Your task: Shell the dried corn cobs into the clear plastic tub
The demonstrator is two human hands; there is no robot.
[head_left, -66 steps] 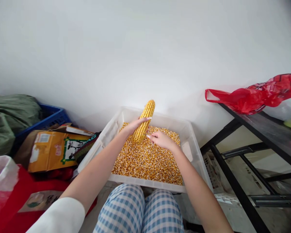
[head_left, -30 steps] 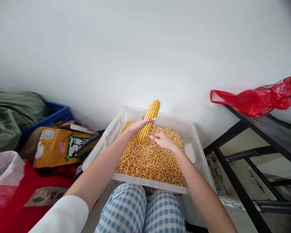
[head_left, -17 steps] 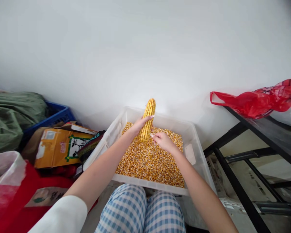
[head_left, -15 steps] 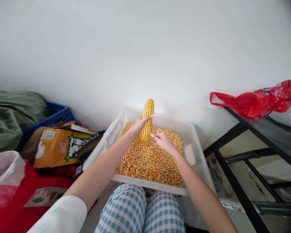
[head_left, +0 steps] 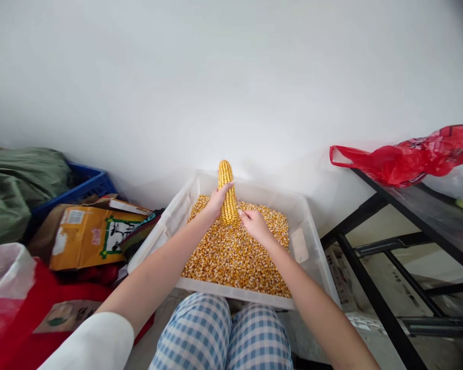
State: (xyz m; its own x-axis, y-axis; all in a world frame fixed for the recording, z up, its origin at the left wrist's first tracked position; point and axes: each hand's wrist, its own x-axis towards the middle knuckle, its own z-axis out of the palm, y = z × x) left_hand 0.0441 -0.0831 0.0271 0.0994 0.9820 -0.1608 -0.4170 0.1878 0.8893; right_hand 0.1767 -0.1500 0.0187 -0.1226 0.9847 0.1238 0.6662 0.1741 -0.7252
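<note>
My left hand (head_left: 219, 198) is wrapped round a yellow ear of corn (head_left: 228, 200), its thumb lying across the front. The ear stands nearly upright, its top tilted a little to the left, above loose corn kernels (head_left: 231, 262). Rows of kernels cover the side facing me. Close by the ear's lower right edge is my right hand (head_left: 254, 225), fingers curled and the tips pressed together. Whatever those fingertips may hold is too small to make out. Beneath both hands, a translucent plastic bin (head_left: 312, 246) contains the kernels.
Left of the bin are an orange carton (head_left: 83, 239), a blue crate (head_left: 90, 180), a green sack (head_left: 23, 190) and a red bag (head_left: 42, 313). A black metal frame (head_left: 364, 277) stands on the right, with a red plastic bag (head_left: 409, 159) on it. Behind rises a white wall (head_left: 231, 77).
The ear of corn has swung from leaning right to leaning slightly left, turned by my left hand. My right hand stays by its lower edge. The whole view has shifted slightly.
</note>
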